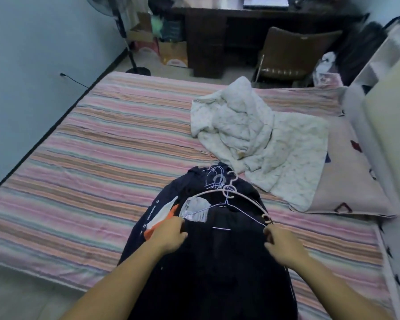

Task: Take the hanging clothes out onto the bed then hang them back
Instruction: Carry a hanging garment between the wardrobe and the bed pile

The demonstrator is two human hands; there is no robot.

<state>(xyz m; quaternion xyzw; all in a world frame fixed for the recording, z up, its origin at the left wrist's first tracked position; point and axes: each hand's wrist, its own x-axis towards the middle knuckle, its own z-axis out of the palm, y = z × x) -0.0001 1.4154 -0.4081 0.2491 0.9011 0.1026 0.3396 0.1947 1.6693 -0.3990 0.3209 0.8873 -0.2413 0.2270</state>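
A pile of dark clothes (215, 255) lies on the striped bed (97, 158) near its front edge, with a grey, white and orange garment showing at its left side. Several hangers (226, 192), thin wire ones and a pale plastic one, rest on top of the pile with their hooks bunched at the far end. My left hand (171, 234) grips the dark fabric at the pile's left shoulder. My right hand (280, 243) pinches the right end of the pale hanger and the cloth under it.
A crumpled white quilt (259, 139) lies on the bed beyond the pile, to the right. A white cabinet (379, 93) stands along the right side. A standing fan (123, 35), boxes, a dark desk (217, 31) and a brown chair (291, 56) are past the bed's far end.
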